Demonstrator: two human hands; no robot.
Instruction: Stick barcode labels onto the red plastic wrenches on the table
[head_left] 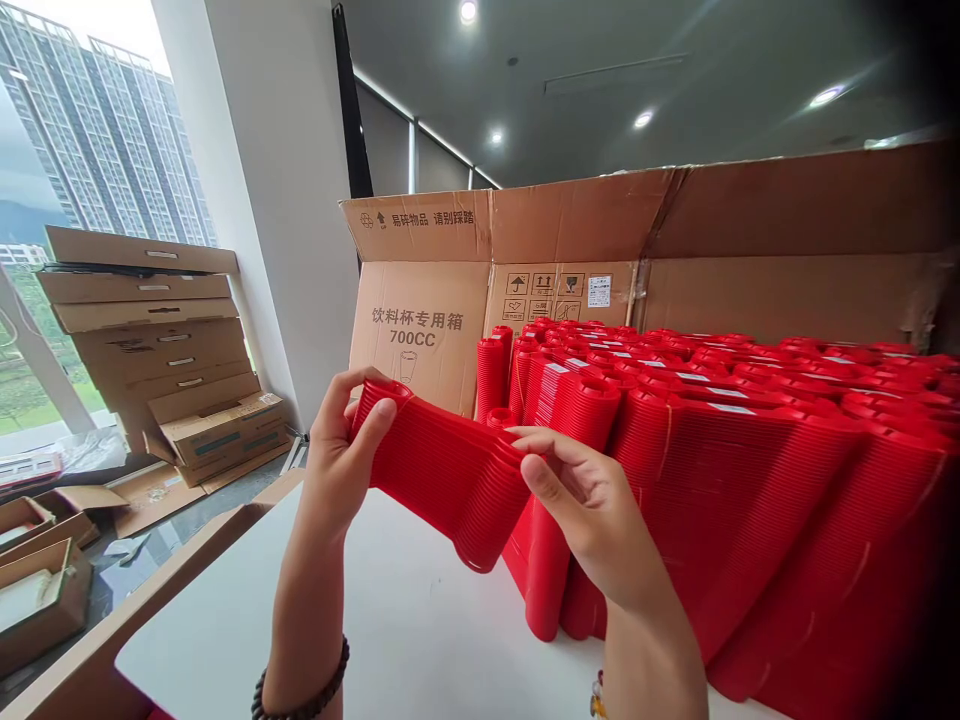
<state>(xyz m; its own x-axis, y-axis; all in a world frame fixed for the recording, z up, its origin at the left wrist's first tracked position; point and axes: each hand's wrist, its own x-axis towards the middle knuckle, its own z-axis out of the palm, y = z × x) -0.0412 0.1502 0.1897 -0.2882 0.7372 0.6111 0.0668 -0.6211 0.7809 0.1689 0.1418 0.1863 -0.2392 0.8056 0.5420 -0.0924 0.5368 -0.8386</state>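
A stack of thin red plastic pieces (442,470), nested tightly with rounded ends, is held tilted above the white table. My left hand (349,430) grips its left end, thumb on top and fingers behind. At the right end, my right hand (577,485) pinches the upper pieces between thumb and fingertips, where a few edges fan slightly apart. Just beyond and to the right stand many taller stacks of the same red pieces (735,500), packed side by side. Some carry white labels on top, and thin bands run around several of them.
The white table (405,620) lies under my hands. Behind the red stacks rises an open cardboard box (427,300) with printed panels. Flattened and folded cartons (161,340) are piled at the left by the window, and open boxes (45,600) sit on the floor.
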